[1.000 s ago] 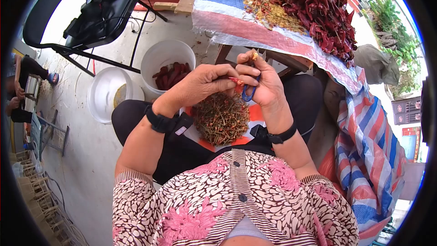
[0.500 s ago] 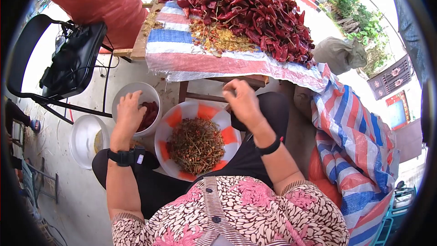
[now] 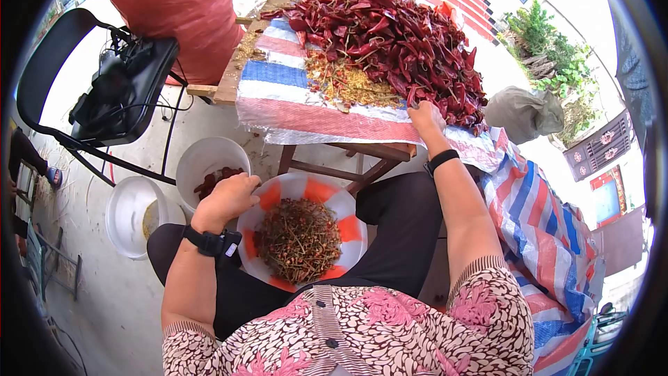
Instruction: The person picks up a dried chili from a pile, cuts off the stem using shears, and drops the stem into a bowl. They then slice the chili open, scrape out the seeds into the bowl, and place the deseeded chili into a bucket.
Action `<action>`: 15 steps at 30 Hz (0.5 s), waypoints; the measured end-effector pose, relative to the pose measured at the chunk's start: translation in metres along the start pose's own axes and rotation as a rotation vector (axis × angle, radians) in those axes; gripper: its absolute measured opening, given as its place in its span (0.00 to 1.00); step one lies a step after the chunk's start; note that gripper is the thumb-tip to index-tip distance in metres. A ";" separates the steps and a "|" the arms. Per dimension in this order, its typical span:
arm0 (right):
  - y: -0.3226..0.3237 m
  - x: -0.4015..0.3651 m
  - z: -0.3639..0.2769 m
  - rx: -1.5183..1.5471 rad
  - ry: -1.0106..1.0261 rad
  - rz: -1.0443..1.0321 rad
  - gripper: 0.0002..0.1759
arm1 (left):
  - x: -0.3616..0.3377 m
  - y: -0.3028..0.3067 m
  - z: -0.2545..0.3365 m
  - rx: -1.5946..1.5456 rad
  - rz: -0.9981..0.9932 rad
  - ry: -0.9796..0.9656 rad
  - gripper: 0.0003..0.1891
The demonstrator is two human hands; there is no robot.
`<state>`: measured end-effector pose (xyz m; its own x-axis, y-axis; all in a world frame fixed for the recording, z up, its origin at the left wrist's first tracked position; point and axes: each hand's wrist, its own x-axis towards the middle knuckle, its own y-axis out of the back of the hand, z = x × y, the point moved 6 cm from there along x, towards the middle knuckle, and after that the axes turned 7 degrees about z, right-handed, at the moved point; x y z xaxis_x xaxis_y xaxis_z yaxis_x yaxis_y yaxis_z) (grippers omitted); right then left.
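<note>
Right hand at the glossy, pointy dark-red dried chillies, front edge of the striped woven-plastic-covered table; left hand by the round white plastic bucket. Honestly can't tell if fingers are gripping.

Peppers are heaped on a cloth spread over the table, the right hand placed at their near edge. Nearer, stems are held in a bowl; leftward are set a bucket, probably containing peppers, and a tub.
</note>
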<state>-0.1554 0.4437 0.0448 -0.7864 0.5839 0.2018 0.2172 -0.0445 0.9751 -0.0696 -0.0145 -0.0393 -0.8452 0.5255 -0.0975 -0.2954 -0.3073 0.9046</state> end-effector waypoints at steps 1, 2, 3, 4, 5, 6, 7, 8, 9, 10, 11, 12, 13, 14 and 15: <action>-0.003 0.000 0.003 0.012 -0.018 0.014 0.24 | 0.002 0.000 0.000 0.007 -0.001 -0.008 0.18; -0.003 0.001 0.007 0.062 -0.044 0.047 0.23 | 0.004 0.000 0.001 0.014 -0.003 -0.016 0.18; 0.003 -0.003 0.006 0.130 -0.024 0.081 0.22 | 0.006 0.004 0.004 -0.002 0.019 -0.002 0.18; 0.009 -0.008 0.005 0.198 -0.004 0.116 0.21 | 0.008 0.010 0.010 -0.019 0.040 0.012 0.17; 0.014 -0.013 0.004 0.266 0.016 0.149 0.20 | 0.010 0.015 0.015 -0.037 0.062 0.027 0.17; 0.017 -0.021 -0.003 0.384 0.168 0.185 0.18 | 0.012 0.021 0.023 -0.132 0.132 -0.041 0.18; 0.023 -0.040 -0.014 0.396 0.264 0.154 0.17 | 0.013 0.026 0.029 -0.226 0.203 -0.106 0.19; 0.037 -0.069 -0.033 0.411 0.360 0.121 0.16 | 0.013 0.032 0.036 -0.317 0.274 -0.169 0.19; 0.049 -0.097 -0.051 0.428 0.455 0.086 0.15 | 0.010 0.041 0.046 -0.333 0.381 -0.228 0.21; 0.055 -0.122 -0.066 0.413 0.549 0.031 0.13 | 0.005 0.050 0.058 -0.345 0.485 -0.286 0.23; 0.056 -0.146 -0.079 0.400 0.641 -0.026 0.11 | 0.001 0.056 0.068 -0.354 0.587 -0.344 0.25; 0.057 -0.168 -0.091 0.505 0.760 -0.021 0.10 | 0.000 0.057 0.074 -0.326 0.636 -0.384 0.27; 0.059 -0.188 -0.103 0.481 0.875 -0.024 0.08 | -0.001 0.056 0.079 -0.297 0.687 -0.425 0.29; 0.060 -0.204 -0.112 0.502 0.884 -0.081 0.08 | -0.003 0.055 0.083 -0.266 0.738 -0.466 0.31; 0.061 -0.219 -0.121 0.522 0.893 -0.136 0.08 | 0.001 0.047 0.082 -0.280 0.682 -0.470 0.31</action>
<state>-0.0402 0.2148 0.0712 -0.9185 -0.2635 0.2947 0.1504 0.4565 0.8769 -0.0481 0.0364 0.0374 -0.6244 0.4095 0.6652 0.0577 -0.8251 0.5620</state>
